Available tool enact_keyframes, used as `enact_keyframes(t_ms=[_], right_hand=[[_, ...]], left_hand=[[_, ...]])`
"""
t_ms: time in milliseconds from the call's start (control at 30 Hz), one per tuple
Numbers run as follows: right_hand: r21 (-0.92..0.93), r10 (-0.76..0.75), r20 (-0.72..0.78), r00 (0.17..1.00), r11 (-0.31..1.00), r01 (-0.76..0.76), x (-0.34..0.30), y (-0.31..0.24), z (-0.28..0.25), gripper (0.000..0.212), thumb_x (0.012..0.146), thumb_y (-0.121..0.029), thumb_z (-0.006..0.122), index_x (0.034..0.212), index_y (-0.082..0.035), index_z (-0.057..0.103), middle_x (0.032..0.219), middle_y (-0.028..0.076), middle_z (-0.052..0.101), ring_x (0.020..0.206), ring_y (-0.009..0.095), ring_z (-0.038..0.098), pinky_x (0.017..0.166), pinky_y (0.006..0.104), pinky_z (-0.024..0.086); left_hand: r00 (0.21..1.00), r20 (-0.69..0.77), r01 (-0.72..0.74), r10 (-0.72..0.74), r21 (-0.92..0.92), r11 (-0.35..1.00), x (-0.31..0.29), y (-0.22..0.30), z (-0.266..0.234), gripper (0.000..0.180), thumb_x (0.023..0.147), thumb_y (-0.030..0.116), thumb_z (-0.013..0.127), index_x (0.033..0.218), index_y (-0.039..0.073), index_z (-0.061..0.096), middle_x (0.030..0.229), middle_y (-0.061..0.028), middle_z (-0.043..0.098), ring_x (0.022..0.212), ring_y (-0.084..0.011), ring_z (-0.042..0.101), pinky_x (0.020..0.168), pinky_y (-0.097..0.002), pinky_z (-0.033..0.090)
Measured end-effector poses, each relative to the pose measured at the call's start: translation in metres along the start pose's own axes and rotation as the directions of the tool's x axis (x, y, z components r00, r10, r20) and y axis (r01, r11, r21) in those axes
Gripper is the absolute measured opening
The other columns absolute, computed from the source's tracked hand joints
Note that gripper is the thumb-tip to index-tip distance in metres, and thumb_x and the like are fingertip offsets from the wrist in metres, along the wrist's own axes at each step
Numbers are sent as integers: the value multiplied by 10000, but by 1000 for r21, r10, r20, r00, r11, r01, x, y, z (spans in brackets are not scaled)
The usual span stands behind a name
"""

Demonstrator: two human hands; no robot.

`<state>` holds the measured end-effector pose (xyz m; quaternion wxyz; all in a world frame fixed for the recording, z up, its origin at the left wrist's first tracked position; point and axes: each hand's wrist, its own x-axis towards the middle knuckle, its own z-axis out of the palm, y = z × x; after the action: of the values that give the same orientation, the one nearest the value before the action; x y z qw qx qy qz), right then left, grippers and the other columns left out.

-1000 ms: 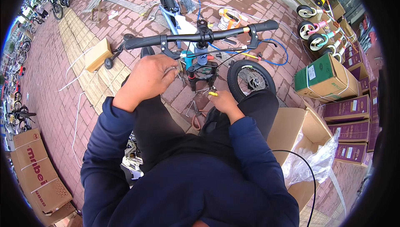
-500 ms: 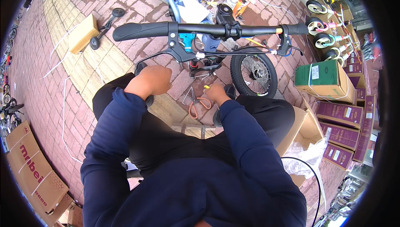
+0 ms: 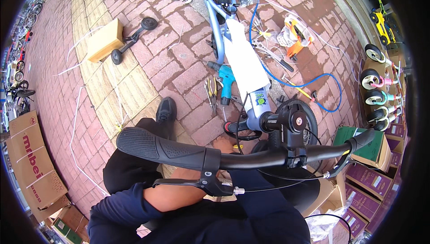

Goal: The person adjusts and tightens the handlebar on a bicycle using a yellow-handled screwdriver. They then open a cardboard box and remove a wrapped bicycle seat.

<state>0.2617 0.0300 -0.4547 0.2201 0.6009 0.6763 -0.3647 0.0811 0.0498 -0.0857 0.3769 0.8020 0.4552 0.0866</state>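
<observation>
The black handlebar (image 3: 251,160) of a light-blue bicycle (image 3: 259,115) crosses low over my lap, its left grip (image 3: 152,147) and brake lever (image 3: 179,182) nearest me. My bare left forearm (image 3: 172,197) reaches beneath that grip, which hides the left hand's fingers. Just beyond the bar, part of my right hand (image 3: 222,144) shows, closed by a small yellow piece (image 3: 238,146); the bar covers the rest. The stem (image 3: 292,130) stands right of both hands. Behind it is a wheel (image 3: 309,112). White wrapping (image 3: 245,60) covers the frame tube.
A teal cordless drill (image 3: 226,82) and pliers (image 3: 211,92) lie left of the frame. Beyond are a wooden-coloured box (image 3: 105,41), stabiliser wheels (image 3: 133,41), and a blue hose (image 3: 329,76). Cartons (image 3: 33,168) flank both sides. A green-topped box (image 3: 356,143) stands at right.
The handlebar has come nearer to me and lower in view, now covering much of both hands. My left arm has moved inward beneath the grip. More of the frame shows; the orange-handled scissors are hidden.
</observation>
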Motion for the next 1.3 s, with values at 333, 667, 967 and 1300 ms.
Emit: enact_keyframes(t_ms=[333, 667, 967, 1300], right_hand=[[-13, -633, 41, 773, 773, 634, -57, -53, -35, 235, 910, -157, 661, 1061, -7, 762, 967, 256, 753, 940, 452, 739, 843, 556, 574], [106, -827, 33, 562, 562, 820, -331, -87, -263, 204, 896, -179, 775, 959, -14, 673, 895, 191, 713, 863, 431, 697, 749, 520, 522], [-351, -560, -665, 494, 818, 455, -391, -103, -366, 112, 895, -64, 777, 919, -19, 677, 808, 182, 675, 773, 412, 676, 676, 483, 507], [-481, -598, -609, 521, 801, 357, -370, -100, -367, 131, 895, -90, 774, 914, -39, 654, 804, 187, 659, 807, 430, 676, 690, 528, 515]], left_hand=[[986, -161, 12, -48, -217, 976, -4, -11, 10, 321, 966, 106, 662, 1273, 177, 722, 974, -154, 746, 883, -375, 733, 777, -476, 576], [832, -219, -415, -509, -856, -309, 31, -25, 8, 320, 1101, 350, 574, 1182, 81, 726, 975, -51, 766, 822, -166, 712, 735, -314, 597], [927, -349, -346, -141, -643, -683, 43, 5, 0, 594, 1075, 529, 479, 1305, 28, 700, 1187, -176, 762, 744, -255, 716, 654, -396, 601], [901, -408, -390, -149, -609, -691, 47, 13, -1, 487, 1062, 447, 473, 1251, 55, 689, 1220, -141, 710, 707, -203, 633, 652, -376, 490]])
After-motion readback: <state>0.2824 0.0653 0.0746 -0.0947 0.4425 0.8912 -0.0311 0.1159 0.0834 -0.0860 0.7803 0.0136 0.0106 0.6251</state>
